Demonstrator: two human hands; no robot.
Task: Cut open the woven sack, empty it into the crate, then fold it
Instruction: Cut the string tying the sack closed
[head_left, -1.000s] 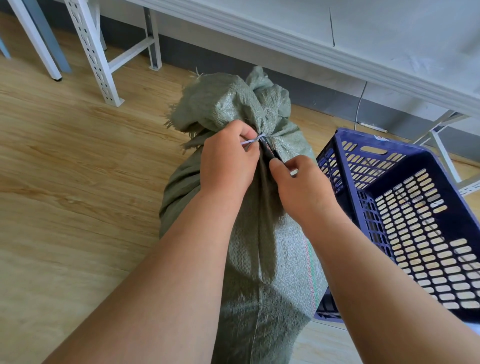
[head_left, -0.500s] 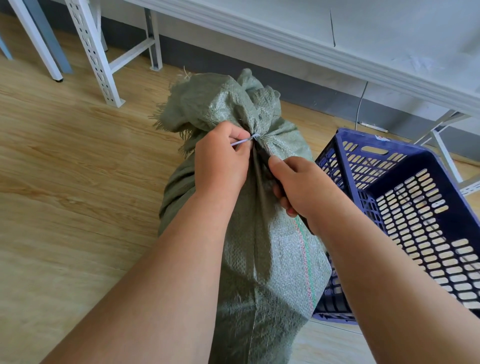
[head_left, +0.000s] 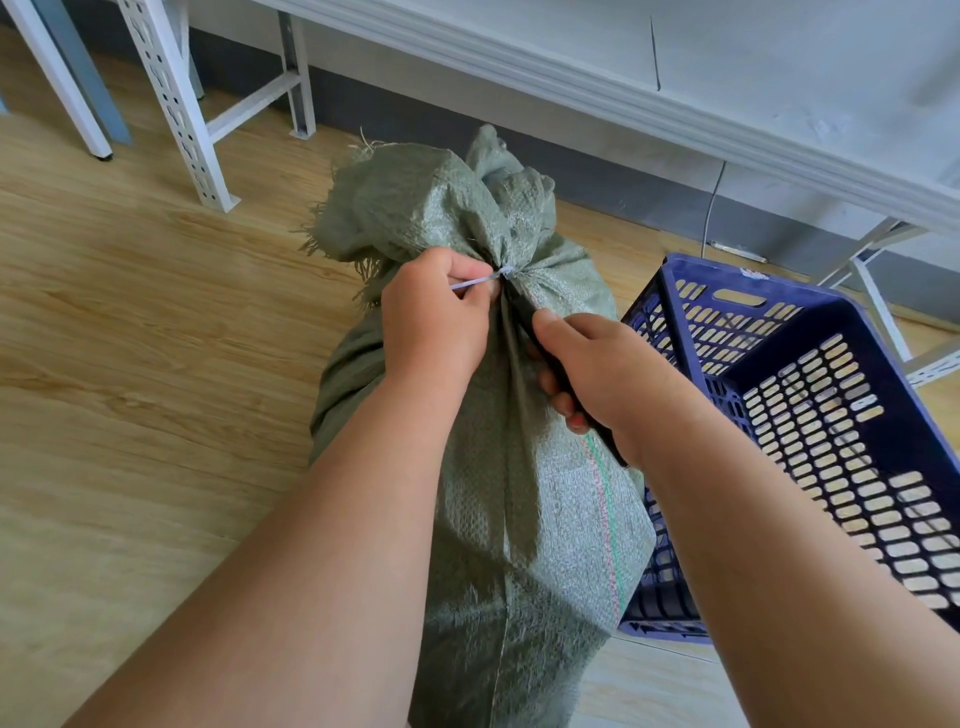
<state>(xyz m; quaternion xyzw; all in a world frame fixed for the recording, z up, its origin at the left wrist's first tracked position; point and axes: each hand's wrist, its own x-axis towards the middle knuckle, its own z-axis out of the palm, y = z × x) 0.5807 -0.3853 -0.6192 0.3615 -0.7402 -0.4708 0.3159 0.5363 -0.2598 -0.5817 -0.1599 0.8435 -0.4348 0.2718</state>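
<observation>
A grey-green woven sack (head_left: 524, 519) stands upright on the wooden floor, its neck gathered and tied with a thin white tie (head_left: 478, 281). My left hand (head_left: 434, 322) pinches the loose end of that tie just left of the neck. My right hand (head_left: 602, 379) grips a dark-handled cutter (head_left: 597, 431) against the sack, with its front end pointing up at the tied neck; the blade is hidden. A dark blue perforated plastic crate (head_left: 810, 405) stands tilted on the floor, touching the sack's right side.
White metal shelf legs (head_left: 176, 104) stand at the back left. A white table edge (head_left: 623, 98) runs across the back, with another white frame (head_left: 878, 291) behind the crate. A thin cable (head_left: 711, 208) hangs down the dark baseboard. Bare wooden floor (head_left: 130, 364) lies to the left.
My right hand has slid down and back from the knot, so the cutter's dark handle now shows below the fist. My left hand keeps its pinch on the tie.
</observation>
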